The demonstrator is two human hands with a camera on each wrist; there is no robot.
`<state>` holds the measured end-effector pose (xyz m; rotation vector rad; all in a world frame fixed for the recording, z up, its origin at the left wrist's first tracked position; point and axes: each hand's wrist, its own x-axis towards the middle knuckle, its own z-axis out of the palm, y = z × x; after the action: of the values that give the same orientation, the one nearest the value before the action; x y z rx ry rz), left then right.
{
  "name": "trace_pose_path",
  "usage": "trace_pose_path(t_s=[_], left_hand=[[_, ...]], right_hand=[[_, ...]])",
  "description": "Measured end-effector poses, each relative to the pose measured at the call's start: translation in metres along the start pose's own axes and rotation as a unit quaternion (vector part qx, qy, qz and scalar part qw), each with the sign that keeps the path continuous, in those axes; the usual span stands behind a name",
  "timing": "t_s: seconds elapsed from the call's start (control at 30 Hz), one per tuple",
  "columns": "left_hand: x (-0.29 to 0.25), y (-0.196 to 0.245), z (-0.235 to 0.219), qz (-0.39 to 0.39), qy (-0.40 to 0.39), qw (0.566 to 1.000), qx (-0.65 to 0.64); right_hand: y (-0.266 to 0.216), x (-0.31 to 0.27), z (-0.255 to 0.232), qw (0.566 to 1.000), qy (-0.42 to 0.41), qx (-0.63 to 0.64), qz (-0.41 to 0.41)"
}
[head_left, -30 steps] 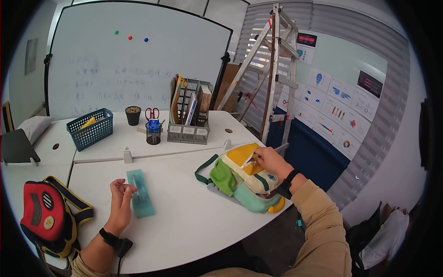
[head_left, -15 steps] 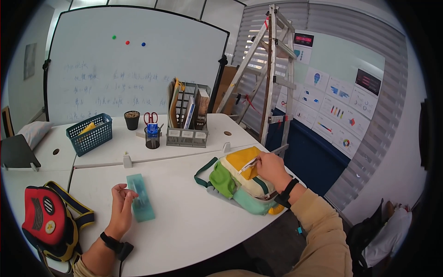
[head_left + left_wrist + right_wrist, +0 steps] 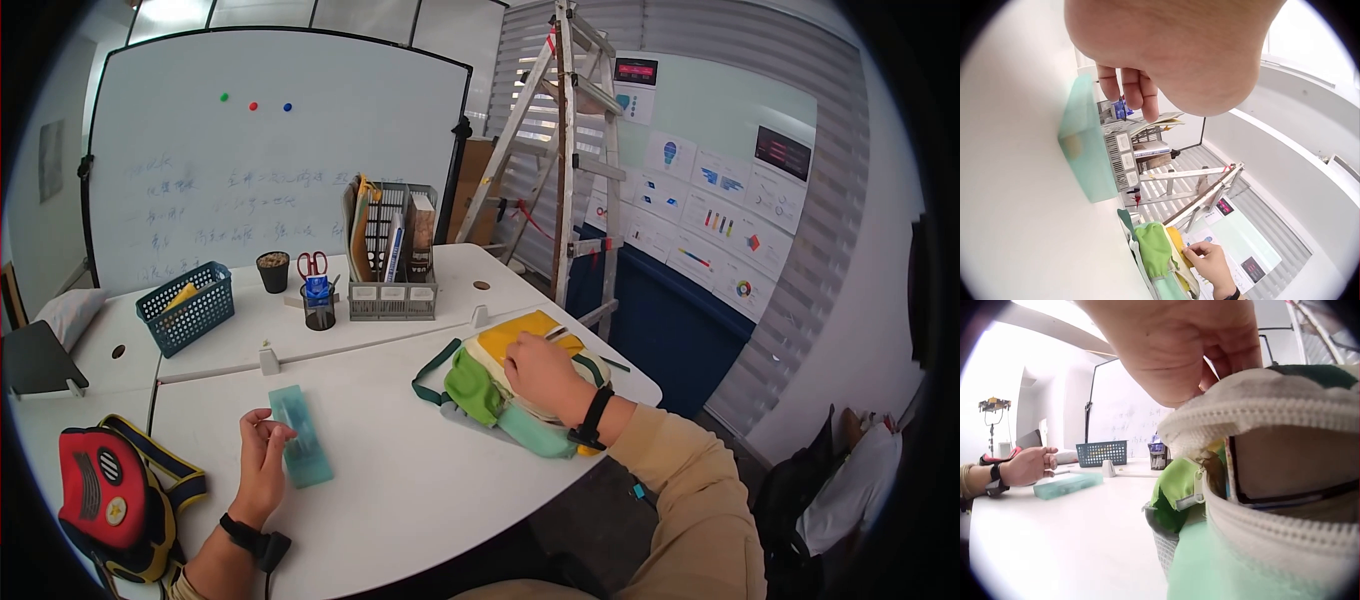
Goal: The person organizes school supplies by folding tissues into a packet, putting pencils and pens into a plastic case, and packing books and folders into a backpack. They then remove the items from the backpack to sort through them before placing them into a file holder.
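Note:
A child's backpack (image 3: 520,430) in yellow, cream, green and mint lies on the right of the table. My right hand (image 3: 548,378) is over its yellow front pocket (image 3: 533,325), thumb and fingertips pinched together at the zipper; the pull itself is hidden. In the right wrist view, a cream zipped opening (image 3: 1272,515) gapes, with a flat dark-edged item (image 3: 1297,462) inside. My left hand (image 3: 262,460) holds nothing, fingers loosely bent, beside a translucent teal case (image 3: 305,450) lying on the table.
A red and black bag (image 3: 105,500) sits at the left edge. Further back stand a blue basket (image 3: 190,315), a small pot (image 3: 273,272), a pen holder (image 3: 320,312) with scissors, and a grey file rack (image 3: 393,300). A stepladder (image 3: 567,150) is behind the table.
My right hand has moved left across the backpack's yellow pocket, away from the pocket's right side. My left hand has stayed beside the teal case. The head view has turned slightly right.

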<state>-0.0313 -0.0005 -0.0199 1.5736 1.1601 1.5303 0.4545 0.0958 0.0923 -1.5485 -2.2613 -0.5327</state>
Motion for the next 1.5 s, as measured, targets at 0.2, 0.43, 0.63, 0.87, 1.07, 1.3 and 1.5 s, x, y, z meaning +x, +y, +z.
trace_pose_path(t_s=[0.2,0.43,0.63,0.87,1.07,1.3,1.5], left_hand=[[-0.001,-0.007,-0.001,0.003,-0.007,1.0,0.002],[-0.001,-0.013,-0.001,0.009,-0.015,1.0,0.011],[0.0,-0.012,0.001,0.004,-0.015,1.0,0.014],[-0.001,-0.008,0.001,-0.003,-0.017,1.0,0.014],[-0.001,-0.009,0.002,-0.003,-0.018,1.0,0.022],[0.0,-0.011,0.0,0.008,-0.017,1.0,0.011],[-0.001,-0.01,0.002,0.002,-0.024,1.0,0.017]], right_hand=[[0.01,0.007,-0.023,0.988,-0.002,0.128,0.087],[0.052,0.016,-0.024,0.968,-0.034,0.211,0.13],[0.058,0.019,-0.023,0.896,-0.071,0.358,0.253],[0.064,0.015,-0.014,0.919,-0.077,0.332,0.2],[0.054,0.014,-0.024,0.961,-0.026,0.223,0.159],[0.047,0.018,-0.028,0.955,-0.038,0.239,0.17],[0.056,0.019,-0.024,0.961,-0.003,0.223,0.165]])
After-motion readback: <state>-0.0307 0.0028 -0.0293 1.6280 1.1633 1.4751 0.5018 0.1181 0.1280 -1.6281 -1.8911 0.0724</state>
